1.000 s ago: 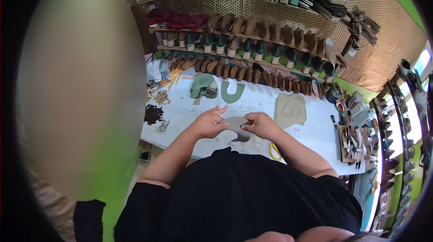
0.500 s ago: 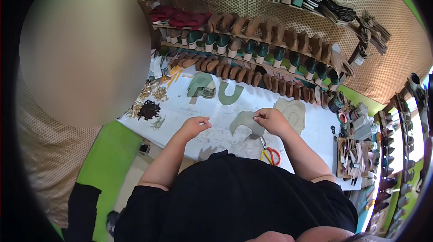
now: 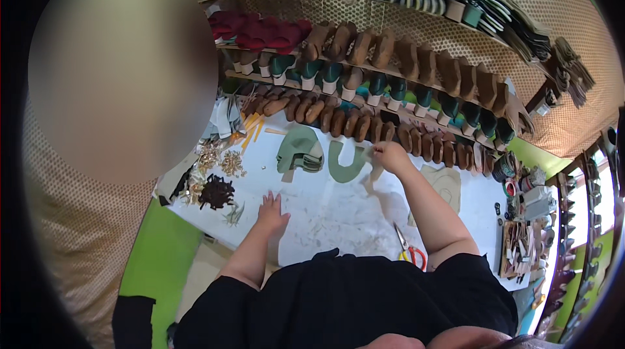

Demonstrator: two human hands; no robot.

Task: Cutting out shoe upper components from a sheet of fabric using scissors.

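Note:
My right hand (image 3: 390,155) reaches out over the white table (image 3: 338,219), fingers closed on a thin grey cut piece (image 3: 373,178) that hangs below it. It is just right of a green U-shaped piece (image 3: 345,164) lying flat. A stack of grey-green cut pieces (image 3: 299,151) lies left of that one. My left hand (image 3: 272,209) rests flat on the table near its front edge, fingers spread, holding nothing.
Scissors with red and yellow handles (image 3: 410,252) lie by my right elbow. A tan sheet (image 3: 446,183) lies to the right. Small metal bits and dark scraps (image 3: 215,187) sit at the left end. Shelves of wooden soles (image 3: 390,82) line the far side; tools (image 3: 521,232) crowd the right end.
My hands have parted. The right one carried the grey piece away from my body toward the green U-shaped piece, and the left one let go and dropped flat on the table.

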